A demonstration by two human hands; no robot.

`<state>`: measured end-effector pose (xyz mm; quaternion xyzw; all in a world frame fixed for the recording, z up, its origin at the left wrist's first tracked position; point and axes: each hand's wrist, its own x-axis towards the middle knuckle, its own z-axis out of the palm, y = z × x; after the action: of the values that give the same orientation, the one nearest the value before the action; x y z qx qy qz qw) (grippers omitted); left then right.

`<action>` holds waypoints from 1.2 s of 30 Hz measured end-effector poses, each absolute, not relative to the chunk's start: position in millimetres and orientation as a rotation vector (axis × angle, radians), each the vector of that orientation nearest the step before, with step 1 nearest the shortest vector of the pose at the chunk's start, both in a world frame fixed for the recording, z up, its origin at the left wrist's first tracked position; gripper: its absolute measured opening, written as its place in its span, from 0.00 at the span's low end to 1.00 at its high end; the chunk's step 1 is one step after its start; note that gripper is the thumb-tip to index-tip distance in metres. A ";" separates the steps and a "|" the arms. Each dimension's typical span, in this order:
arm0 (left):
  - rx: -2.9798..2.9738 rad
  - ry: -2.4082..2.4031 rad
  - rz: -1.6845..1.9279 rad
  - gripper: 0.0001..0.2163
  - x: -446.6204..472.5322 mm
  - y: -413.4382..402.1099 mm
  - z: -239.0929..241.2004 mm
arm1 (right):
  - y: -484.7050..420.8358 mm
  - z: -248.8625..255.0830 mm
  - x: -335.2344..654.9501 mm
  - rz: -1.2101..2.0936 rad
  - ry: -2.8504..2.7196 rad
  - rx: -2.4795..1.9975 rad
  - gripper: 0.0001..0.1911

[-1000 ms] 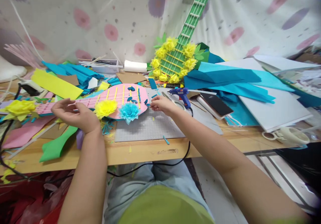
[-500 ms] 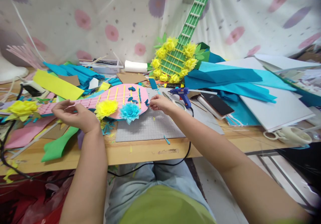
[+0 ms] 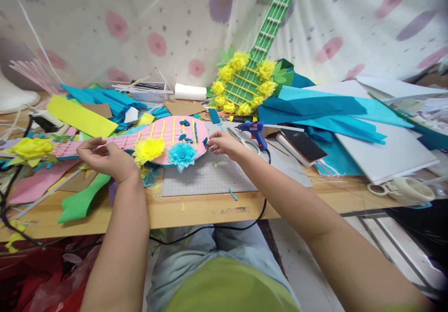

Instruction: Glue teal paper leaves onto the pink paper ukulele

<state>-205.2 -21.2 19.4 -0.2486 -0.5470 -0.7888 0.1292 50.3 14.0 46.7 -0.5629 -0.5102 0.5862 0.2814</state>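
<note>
A pink paper guitar [image 3: 164, 135] lies flat on the wooden table, with yellow strips across it, a yellow paper flower [image 3: 149, 149] and a blue paper flower [image 3: 181, 155] on its body. My left hand [image 3: 105, 159] grips the guitar's neck from below, fingers curled round it. At the right rim of the guitar's body my right hand [image 3: 226, 144] pinches a small dark blue paper piece [image 3: 205, 142]. Several small blue paper shapes sit on the pink body.
A grey cutting mat [image 3: 210, 176] lies under the guitar. A blue glue gun [image 3: 256, 133], scissors and a phone [image 3: 301, 146] sit just right of my right hand. A green paper guitar [image 3: 257, 60] leans on the curtain. Coloured paper sheets crowd both sides. A mug [image 3: 408, 190] stands far right.
Both hands stay almost still on the pink guitar; the view has shifted slightly, and my left hand's fingers have closed a little on the neck.
</note>
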 end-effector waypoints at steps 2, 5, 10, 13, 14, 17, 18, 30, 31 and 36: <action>-0.725 -1.583 -2.309 0.15 -206.0 -20.4 19.0 | 13.0 46.3 51.7 1.583 -1.365 -1.487 0.07; -0.732 -1.586 -2.322 0.15 -206.0 -20.0 19.2 | 12.1 45.7 54.4 1.583 -1.374 -1.448 0.10; -0.696 -1.630 -2.315 0.15 -205.5 -19.8 20.0 | 11.8 43.9 57.0 1.519 -1.448 -1.413 0.13; -0.686 -1.650 -2.306 0.15 -204.9 -19.7 21.2 | 12.0 37.3 55.9 1.361 -1.519 -1.424 0.15; -0.682 -1.650 -2.313 0.15 -204.6 -19.8 21.7 | 12.0 34.0 55.2 1.281 -1.566 -1.429 0.15; -0.673 -1.665 -2.318 0.15 -203.7 -20.1 23.2 | 11.8 24.3 52.7 0.988 -1.735 -1.441 0.15; -0.674 -1.675 -2.316 0.15 -203.5 -20.3 23.6 | 11.4 21.9 51.8 0.902 -1.780 -1.444 0.15; -0.684 -1.700 -2.311 0.15 -204.3 -19.3 22.2 | 9.2 21.5 44.3 0.698 -1.865 -1.493 0.14; -0.687 -1.685 -2.324 0.15 -204.7 -19.0 21.5 | 9.2 21.4 43.6 0.699 -1.861 -1.496 0.14; -0.705 -1.631 -2.360 0.15 -206.5 -17.3 18.2 | 7.7 21.6 41.5 0.694 -1.843 -1.506 0.14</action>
<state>-206.5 -17.3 18.2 -0.2376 -0.5497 -0.7954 0.0935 41.5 7.7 21.6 -0.5744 -0.7030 0.2648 0.3253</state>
